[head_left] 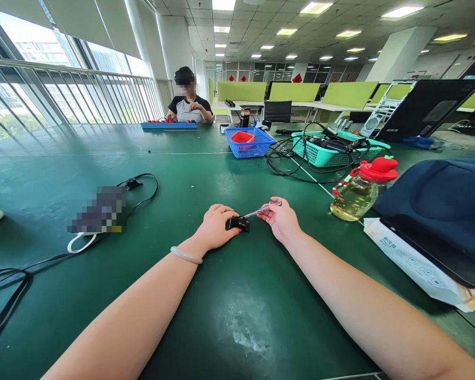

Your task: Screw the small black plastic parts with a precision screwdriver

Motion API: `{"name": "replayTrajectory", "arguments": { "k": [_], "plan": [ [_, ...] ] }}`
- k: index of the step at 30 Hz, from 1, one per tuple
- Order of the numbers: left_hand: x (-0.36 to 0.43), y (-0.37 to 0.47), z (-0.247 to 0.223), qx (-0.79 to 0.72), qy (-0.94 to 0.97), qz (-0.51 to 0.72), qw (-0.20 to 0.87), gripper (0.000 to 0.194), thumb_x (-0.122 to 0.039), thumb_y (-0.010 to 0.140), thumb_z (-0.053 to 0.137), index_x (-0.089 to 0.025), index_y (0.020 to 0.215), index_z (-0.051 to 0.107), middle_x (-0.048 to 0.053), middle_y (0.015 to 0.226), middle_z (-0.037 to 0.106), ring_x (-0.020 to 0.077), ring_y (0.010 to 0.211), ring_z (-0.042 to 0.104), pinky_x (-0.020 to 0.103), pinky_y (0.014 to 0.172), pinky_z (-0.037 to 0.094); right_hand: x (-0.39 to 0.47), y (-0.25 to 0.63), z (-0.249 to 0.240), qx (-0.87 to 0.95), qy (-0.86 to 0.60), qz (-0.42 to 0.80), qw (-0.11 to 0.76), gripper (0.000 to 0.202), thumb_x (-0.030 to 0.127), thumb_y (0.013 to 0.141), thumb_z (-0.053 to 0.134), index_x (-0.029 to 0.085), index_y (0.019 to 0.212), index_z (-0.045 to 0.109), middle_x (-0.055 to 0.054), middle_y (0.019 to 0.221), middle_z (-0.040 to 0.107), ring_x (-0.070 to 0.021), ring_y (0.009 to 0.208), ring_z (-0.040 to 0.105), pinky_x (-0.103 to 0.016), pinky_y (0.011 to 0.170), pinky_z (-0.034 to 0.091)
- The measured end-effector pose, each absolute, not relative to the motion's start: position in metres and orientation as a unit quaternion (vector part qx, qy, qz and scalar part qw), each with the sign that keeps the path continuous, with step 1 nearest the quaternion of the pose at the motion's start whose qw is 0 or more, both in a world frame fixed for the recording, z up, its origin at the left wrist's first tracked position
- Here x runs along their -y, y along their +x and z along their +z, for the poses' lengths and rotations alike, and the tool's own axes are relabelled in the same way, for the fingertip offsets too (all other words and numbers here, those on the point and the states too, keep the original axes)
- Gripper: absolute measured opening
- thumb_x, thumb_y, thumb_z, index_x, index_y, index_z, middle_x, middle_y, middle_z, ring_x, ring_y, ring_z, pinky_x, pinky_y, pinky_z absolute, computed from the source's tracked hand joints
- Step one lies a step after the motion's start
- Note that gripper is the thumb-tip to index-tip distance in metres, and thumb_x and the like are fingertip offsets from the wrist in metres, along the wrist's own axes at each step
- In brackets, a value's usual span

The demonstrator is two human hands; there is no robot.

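Near the middle of the green table [174,195], my left hand [217,227] grips a small black object [238,224] between thumb and fingers, holding it at the tabletop. My right hand [281,219] is closed around a thin metal screwdriver-like tool [259,211]. The tool slants down to the left, its tip at the upper right side of the black object; whether it touches cannot be told. A pale bracelet [186,255] circles my left wrist.
A blurred dark device [98,211] with cables lies at left. Ahead are a blue basket [250,151] and a green basket [328,157] with tangled cables. To the right stand a red-lidded bottle [354,198], a white packet [415,264] and a dark bag [439,200]. A person [190,105] sits across the table.
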State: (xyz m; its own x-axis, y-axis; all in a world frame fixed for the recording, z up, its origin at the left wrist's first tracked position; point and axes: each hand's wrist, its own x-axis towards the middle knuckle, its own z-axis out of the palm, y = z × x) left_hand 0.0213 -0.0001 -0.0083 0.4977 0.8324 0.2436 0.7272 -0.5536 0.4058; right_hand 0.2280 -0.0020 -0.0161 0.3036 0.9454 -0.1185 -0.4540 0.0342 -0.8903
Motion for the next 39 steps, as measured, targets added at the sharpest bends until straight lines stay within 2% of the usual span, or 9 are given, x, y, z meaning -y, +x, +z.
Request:
{"name": "replayTrajectory", "arguments": {
  "k": [6,9,13,17,21,26,33,39],
  "plan": [
    [-0.001,0.021,-0.010,-0.460,0.857,0.203,0.116,0.038,-0.034,0.080,0.067,-0.024,0.117,0.068,0.005,0.126,0.066,0.0300,0.131,0.046,0.047,0.115,0.036,0.005,0.226,-0.013,0.303,-0.467,0.528,0.642,0.028,0.018,0.072,0.063,0.024,0.092,0.045,0.008,0.060,0.059,-0.0133,0.054,0.060,-0.028,0.055,0.053],
    [-0.001,0.021,-0.011,-0.458,0.858,0.204,0.112,0.038,-0.033,0.081,0.065,-0.024,0.118,0.068,0.005,0.126,0.067,0.0299,0.130,0.047,0.047,0.115,0.036,0.007,0.225,-0.011,0.343,-0.476,0.465,0.663,0.029,0.023,0.075,0.061,0.025,0.099,0.045,0.008,0.060,0.057,-0.0133,0.054,0.056,-0.026,0.054,0.049],
    [-0.002,0.021,-0.012,-0.458,0.857,0.205,0.115,0.036,-0.033,0.083,0.064,-0.025,0.117,0.068,0.005,0.124,0.068,0.0303,0.129,0.048,0.049,0.114,0.036,0.017,0.221,-0.004,0.426,-0.464,0.292,0.719,0.036,0.030,0.081,0.060,0.028,0.113,0.045,0.007,0.071,0.058,-0.0152,0.068,0.060,-0.031,0.071,0.051],
    [-0.004,0.021,-0.013,-0.462,0.854,0.208,0.116,0.036,-0.034,0.083,0.065,-0.024,0.117,0.068,0.006,0.123,0.069,0.0305,0.129,0.048,0.049,0.113,0.036,0.030,0.213,0.001,0.540,-0.431,0.204,0.693,0.034,0.031,0.086,0.059,0.030,0.116,0.046,0.001,0.085,0.062,-0.0180,0.078,0.062,-0.036,0.082,0.051],
    [-0.004,0.021,-0.014,-0.465,0.852,0.212,0.117,0.034,-0.034,0.083,0.067,-0.026,0.116,0.068,0.005,0.121,0.070,0.0293,0.127,0.049,0.049,0.112,0.037,0.039,0.210,0.002,0.592,-0.429,0.182,0.658,0.031,0.031,0.086,0.060,0.029,0.115,0.049,0.000,0.085,0.063,-0.0199,0.079,0.061,-0.038,0.082,0.050],
    [-0.005,0.020,-0.015,-0.474,0.848,0.206,0.120,0.032,-0.036,0.084,0.068,-0.025,0.114,0.069,0.006,0.120,0.070,0.0288,0.126,0.049,0.050,0.112,0.036,0.041,0.211,0.002,0.600,-0.405,0.142,0.675,0.030,0.029,0.087,0.059,0.030,0.115,0.047,0.000,0.083,0.061,-0.0196,0.076,0.060,-0.039,0.081,0.051],
    [-0.004,0.020,-0.013,-0.510,0.827,0.209,0.106,0.031,-0.037,0.084,0.067,-0.025,0.112,0.070,0.007,0.120,0.070,0.0308,0.128,0.047,0.051,0.110,0.038,0.046,0.209,0.004,0.631,-0.415,0.159,0.636,0.029,0.033,0.085,0.061,0.029,0.112,0.052,-0.001,0.081,0.061,-0.0207,0.076,0.060,-0.042,0.085,0.052],
    [-0.004,0.021,-0.012,-0.522,0.821,0.208,0.102,0.032,-0.038,0.083,0.068,-0.025,0.112,0.070,0.007,0.121,0.070,0.0311,0.128,0.047,0.051,0.110,0.038,0.049,0.210,0.004,0.619,-0.426,0.142,0.644,0.028,0.034,0.085,0.061,0.029,0.112,0.053,0.000,0.077,0.058,-0.0195,0.068,0.057,-0.040,0.076,0.053]
  ]
}}
